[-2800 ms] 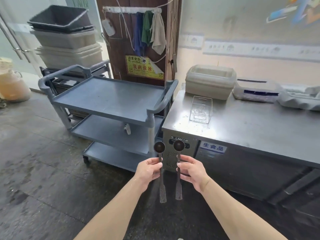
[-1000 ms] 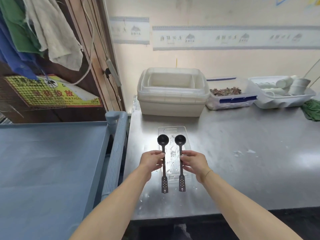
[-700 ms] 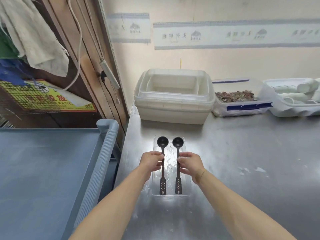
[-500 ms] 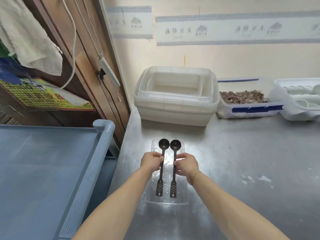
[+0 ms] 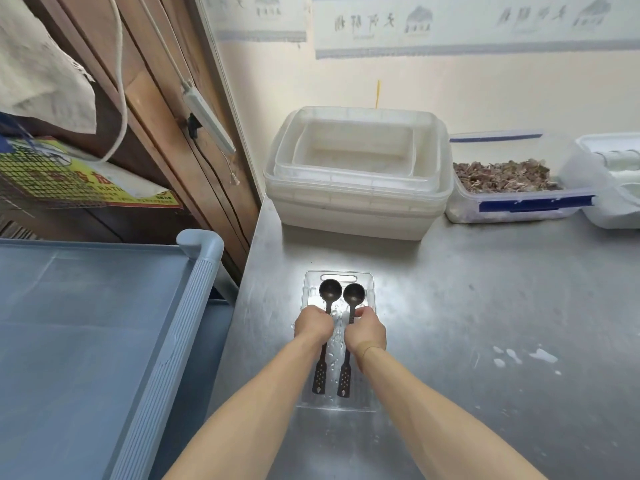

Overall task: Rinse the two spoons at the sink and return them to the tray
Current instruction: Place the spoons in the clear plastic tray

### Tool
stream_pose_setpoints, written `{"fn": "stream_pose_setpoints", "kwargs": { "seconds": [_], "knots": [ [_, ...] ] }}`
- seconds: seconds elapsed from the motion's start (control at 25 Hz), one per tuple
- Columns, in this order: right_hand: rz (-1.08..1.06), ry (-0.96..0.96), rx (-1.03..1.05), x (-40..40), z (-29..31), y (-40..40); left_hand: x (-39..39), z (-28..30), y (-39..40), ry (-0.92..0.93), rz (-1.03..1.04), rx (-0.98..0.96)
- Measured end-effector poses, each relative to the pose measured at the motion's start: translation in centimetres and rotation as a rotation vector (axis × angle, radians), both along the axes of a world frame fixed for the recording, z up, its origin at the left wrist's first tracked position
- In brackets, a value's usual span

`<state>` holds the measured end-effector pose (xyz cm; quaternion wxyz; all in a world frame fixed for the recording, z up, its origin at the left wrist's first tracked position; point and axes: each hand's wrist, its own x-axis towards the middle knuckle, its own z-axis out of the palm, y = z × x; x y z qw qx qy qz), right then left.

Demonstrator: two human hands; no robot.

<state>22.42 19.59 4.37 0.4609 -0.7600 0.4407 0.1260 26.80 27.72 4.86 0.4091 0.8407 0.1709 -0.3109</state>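
Note:
Two dark spoons lie side by side over a clear plastic tray [image 5: 367, 282] on the steel counter, bowls pointing away from me. My left hand [image 5: 313, 325] pinches the handle of the left spoon [image 5: 330, 290] just below its bowl. My right hand [image 5: 365, 332] pinches the right spoon [image 5: 354, 294] at the same spot. Both perforated handle ends reach toward the tray's near edge. Whether the spoons rest on the tray floor or hover just above it is unclear. Water drops show on the tray.
Stacked white plastic tubs [image 5: 356, 174] stand behind the tray. A clear box of brown scraps [image 5: 509, 178] and another white container [image 5: 613, 181] sit at back right. A blue-grey cart [image 5: 104, 341] stands left of the steel counter [image 5: 485, 323]. Small wet spots mark the counter's right.
I have walked up to the counter and brought both spoons down over the clear tray. The spoons have come closer together and lower since half a second ago.

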Motion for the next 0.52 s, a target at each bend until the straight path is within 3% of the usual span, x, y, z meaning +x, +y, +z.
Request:
{"fn": "stream_pose_setpoints", "kwargs": {
  "seconds": [0.2,0.52],
  "knots": [
    [-0.066,0.027,0.019,0.5,-0.8,0.5,-0.1,-2.0,-0.5,0.085,0.027,0.033],
    [-0.209,0.081,0.046,1.1,-2.5,1.6,-0.3,-2.8,-0.7,0.072,0.086,0.028]
  ]
}}
